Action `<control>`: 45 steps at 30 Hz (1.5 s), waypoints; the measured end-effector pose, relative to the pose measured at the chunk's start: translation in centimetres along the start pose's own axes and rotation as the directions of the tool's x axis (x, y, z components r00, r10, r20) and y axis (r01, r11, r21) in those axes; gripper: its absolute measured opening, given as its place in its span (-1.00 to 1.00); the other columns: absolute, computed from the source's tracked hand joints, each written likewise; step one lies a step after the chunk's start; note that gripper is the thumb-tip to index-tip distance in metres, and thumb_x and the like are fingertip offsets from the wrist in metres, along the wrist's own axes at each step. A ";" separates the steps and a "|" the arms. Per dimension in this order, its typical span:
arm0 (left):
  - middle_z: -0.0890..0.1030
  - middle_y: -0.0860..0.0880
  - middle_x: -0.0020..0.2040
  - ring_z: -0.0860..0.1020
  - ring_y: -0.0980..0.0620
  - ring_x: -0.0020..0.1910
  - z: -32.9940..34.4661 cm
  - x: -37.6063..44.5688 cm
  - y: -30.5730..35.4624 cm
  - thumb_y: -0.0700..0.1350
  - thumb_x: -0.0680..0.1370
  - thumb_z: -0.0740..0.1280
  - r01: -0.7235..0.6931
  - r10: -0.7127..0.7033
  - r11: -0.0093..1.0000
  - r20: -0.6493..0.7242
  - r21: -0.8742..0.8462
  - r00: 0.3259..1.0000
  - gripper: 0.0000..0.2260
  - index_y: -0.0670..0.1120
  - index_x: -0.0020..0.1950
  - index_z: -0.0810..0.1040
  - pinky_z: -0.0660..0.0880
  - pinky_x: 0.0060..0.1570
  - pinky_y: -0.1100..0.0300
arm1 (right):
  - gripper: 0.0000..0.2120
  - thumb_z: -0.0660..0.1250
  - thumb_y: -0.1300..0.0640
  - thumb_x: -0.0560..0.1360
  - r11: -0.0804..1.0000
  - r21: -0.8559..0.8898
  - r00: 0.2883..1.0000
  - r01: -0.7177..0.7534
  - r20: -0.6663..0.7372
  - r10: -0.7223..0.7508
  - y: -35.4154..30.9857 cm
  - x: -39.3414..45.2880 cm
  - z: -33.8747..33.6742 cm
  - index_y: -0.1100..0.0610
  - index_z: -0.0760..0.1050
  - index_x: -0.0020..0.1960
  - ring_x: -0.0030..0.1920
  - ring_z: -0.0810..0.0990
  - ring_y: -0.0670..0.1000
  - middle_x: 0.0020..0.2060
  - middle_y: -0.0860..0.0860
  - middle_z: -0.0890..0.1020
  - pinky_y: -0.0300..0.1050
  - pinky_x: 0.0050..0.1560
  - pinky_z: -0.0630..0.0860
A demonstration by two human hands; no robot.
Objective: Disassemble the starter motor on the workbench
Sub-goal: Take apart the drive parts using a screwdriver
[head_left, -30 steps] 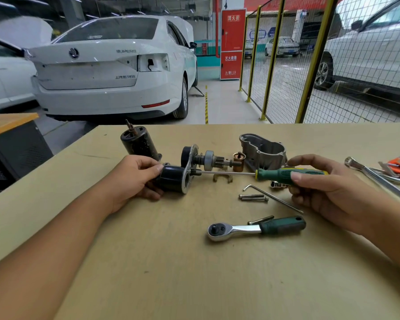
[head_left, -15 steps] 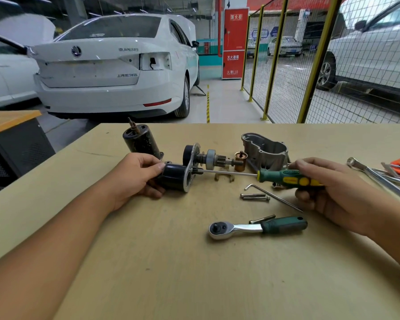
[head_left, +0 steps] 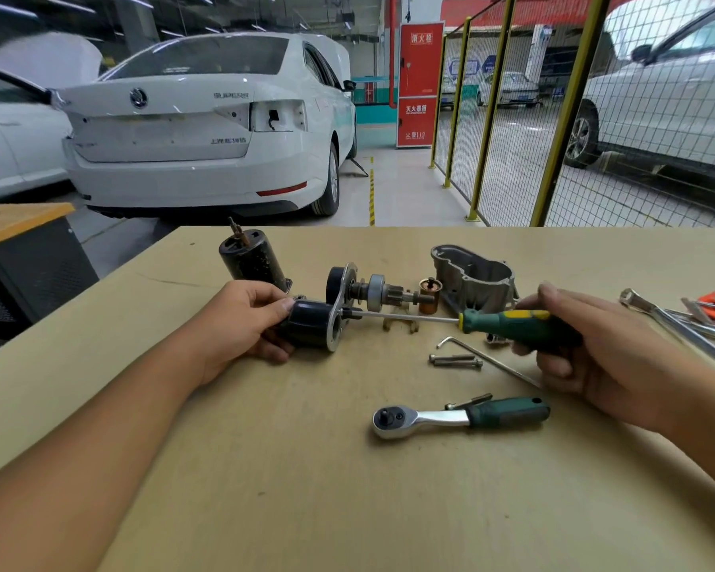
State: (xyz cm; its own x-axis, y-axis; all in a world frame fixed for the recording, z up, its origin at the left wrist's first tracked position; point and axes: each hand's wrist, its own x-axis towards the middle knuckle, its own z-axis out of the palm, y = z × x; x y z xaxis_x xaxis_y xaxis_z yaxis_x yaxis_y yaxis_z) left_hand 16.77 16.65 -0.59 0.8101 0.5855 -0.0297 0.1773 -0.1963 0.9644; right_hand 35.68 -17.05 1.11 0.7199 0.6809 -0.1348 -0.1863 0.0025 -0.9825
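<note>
Little has shifted — right hand [head_left: 595, 348] still grips the green-handled screwdriver [head_left: 512, 324] (tip at the flange screw), left hand [head_left: 240, 324] clasping the black cylindrical solenoid [head_left: 310, 328] steady.

car workshop | white car [head_left: 199, 130] | mesh fence [head_left: 512, 117] | workbench [head_left: 306, 489]

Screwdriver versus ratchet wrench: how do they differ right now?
The screwdriver is gripped by the right hand, its shaft level and its tip at the black solenoid's flange; the ratchet wrench lies untouched on the workbench, nearer the camera. The screwdriver's handle carries yellow patches; the ratchet's is plain. The screwdriver has a thin shaft, the ratchet a broad chrome head. Both have green handles.
</note>
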 end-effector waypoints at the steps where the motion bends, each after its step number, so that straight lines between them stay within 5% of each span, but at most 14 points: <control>1: 0.66 -0.20 -0.12 0.66 -0.11 -0.36 -0.1 0.2 0.1 -0.21 0.67 0.32 -0.009 0.009 1.000 -0.002 -0.002 1.000 -0.86 -0.26 0.05 0.63 0.62 -0.42 0.16 | -0.60 0.40 -0.08 0.43 1.000 -0.010 1.000 0.009 0.001 -0.009 -0.1 0.2 -0.2 0.18 0.60 0.13 -0.46 0.40 0.03 -0.19 0.27 0.63 -0.16 -0.52 0.36; 7: 0.66 -0.20 -0.13 0.67 -0.14 -0.34 -0.3 0.4 0.0 -0.22 0.67 0.32 -0.011 0.011 1.000 0.008 -0.003 1.000 -0.86 -0.27 0.03 0.63 0.62 -0.41 0.14 | -0.51 0.59 0.34 0.18 0.994 0.084 0.997 0.074 0.000 -0.075 0.6 0.6 -0.8 0.13 0.65 0.08 -0.31 0.51 0.05 -0.16 0.16 0.65 -0.12 -0.33 0.55; 10: 0.65 -0.21 -0.12 0.67 -0.15 -0.34 -0.3 0.4 0.0 -0.22 0.66 0.33 -0.008 0.008 1.000 0.016 -0.005 1.000 -0.86 -0.28 0.04 0.62 0.62 -0.41 0.15 | -0.59 0.64 0.02 0.32 0.996 0.079 0.999 0.036 0.015 -0.037 0.2 0.4 -0.3 0.14 0.64 0.09 -0.37 0.48 0.03 -0.13 0.18 0.65 -0.13 -0.43 0.46; 12: 0.65 -0.21 -0.12 0.67 -0.15 -0.34 -0.3 0.3 0.0 -0.22 0.66 0.33 -0.008 0.008 1.000 0.016 -0.006 1.000 -0.86 -0.28 0.04 0.62 0.62 -0.42 0.15 | -0.59 0.50 -0.14 0.39 0.999 0.048 0.999 -0.003 -0.037 0.005 0.1 0.4 -0.1 0.14 0.64 0.07 -0.46 0.42 0.02 -0.18 0.25 0.64 -0.16 -0.51 0.38; 19: 0.64 -0.21 -0.11 0.67 -0.14 -0.36 0.0 0.2 0.1 -0.23 0.66 0.32 -0.017 0.017 1.000 0.004 0.001 1.000 -0.86 -0.29 0.07 0.61 0.62 -0.43 0.16 | -0.67 0.49 0.33 0.22 0.984 0.154 0.996 0.084 -0.045 -0.078 0.6 0.6 -0.5 0.12 0.63 -0.04 -0.38 0.49 0.03 -0.24 0.16 0.63 -0.16 -0.46 0.46; 25: 0.64 -0.21 -0.10 0.68 -0.16 -0.33 -0.2 0.2 0.0 -0.21 0.66 0.33 -0.010 0.010 1.000 0.004 0.016 1.000 -0.86 -0.28 0.06 0.62 0.62 -0.41 0.15 | -0.69 0.45 -0.07 0.39 0.999 0.003 0.998 0.042 -0.041 -0.042 0.4 0.7 -0.2 0.14 0.61 -0.01 -0.48 0.40 0.01 -0.20 0.28 0.64 -0.20 -0.55 0.32; 28: 0.64 -0.22 -0.10 0.68 -0.16 -0.33 -0.4 0.2 -0.1 -0.21 0.66 0.33 -0.017 0.017 1.000 -0.002 0.018 1.000 -0.86 -0.29 0.06 0.62 0.62 -0.42 0.15 | -0.75 0.50 0.12 0.32 0.997 0.050 0.999 0.052 -0.018 -0.051 0.4 0.9 -0.3 0.12 0.63 -0.02 -0.42 0.44 0.02 -0.20 0.22 0.62 -0.16 -0.49 0.39; 31: 0.64 -0.22 -0.09 0.68 -0.16 -0.33 -0.4 0.3 -0.1 -0.20 0.65 0.34 -0.014 0.014 1.000 -0.006 0.026 1.000 -0.85 -0.28 0.06 0.62 0.62 -0.42 0.16 | -0.61 0.51 0.33 0.21 0.990 0.123 0.997 0.072 -0.028 -0.069 0.6 0.9 -0.5 0.14 0.63 0.03 -0.35 0.50 0.04 -0.19 0.17 0.64 -0.13 -0.39 0.50; 37: 0.70 -0.15 -0.19 0.67 -0.12 -0.34 -0.3 0.2 -0.2 -0.20 0.65 0.34 -0.033 0.034 0.999 -0.016 0.022 0.999 -0.86 -0.24 0.01 0.66 0.62 -0.42 0.16 | -0.67 0.45 -0.07 0.40 0.998 0.029 0.998 0.055 -0.036 -0.054 0.2 0.5 0.2 0.15 0.60 0.02 -0.44 0.49 0.03 -0.22 0.24 0.63 -0.14 -0.53 0.44; 40: 0.71 -0.15 -0.20 0.67 -0.12 -0.35 -0.1 0.1 -0.3 -0.21 0.65 0.35 -0.034 0.034 0.999 -0.024 0.018 0.999 -0.87 -0.22 0.00 0.67 0.62 -0.43 0.16 | -0.73 0.53 0.10 0.30 0.996 0.053 0.998 0.066 -0.005 -0.066 0.5 0.6 -0.6 0.10 0.64 -0.02 -0.41 0.52 0.04 -0.19 0.23 0.64 -0.12 -0.47 0.49; 43: 0.71 -0.15 -0.21 0.67 -0.13 -0.35 -0.2 0.0 -0.3 -0.22 0.64 0.35 -0.039 0.039 0.999 -0.037 0.015 0.999 -0.88 -0.21 -0.01 0.68 0.61 -0.43 0.16 | -0.59 0.57 0.32 0.20 0.991 0.101 0.997 0.083 -0.002 -0.083 0.8 0.7 -0.9 0.09 0.67 0.03 -0.33 0.57 0.08 -0.09 0.23 0.64 -0.08 -0.34 0.57; 45: 0.71 -0.15 -0.21 0.67 -0.13 -0.35 -0.2 -0.1 -0.3 -0.23 0.64 0.36 -0.037 0.037 0.999 -0.042 0.013 0.998 -0.88 -0.21 -0.02 0.68 0.61 -0.43 0.16 | -0.61 0.60 0.22 0.20 0.992 0.089 0.996 0.088 -0.004 -0.088 0.8 0.7 -0.6 0.11 0.66 0.02 -0.34 0.56 0.07 -0.13 0.21 0.65 -0.09 -0.37 0.56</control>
State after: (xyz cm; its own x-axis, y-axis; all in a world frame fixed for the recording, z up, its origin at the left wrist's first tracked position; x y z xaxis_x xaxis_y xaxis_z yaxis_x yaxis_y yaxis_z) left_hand 16.59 16.80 -0.83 0.7919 0.6104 0.0174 0.1545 -0.2279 0.9614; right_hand 36.49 -17.03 0.18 0.7360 0.6753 -0.0478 -0.1806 0.1278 -0.9752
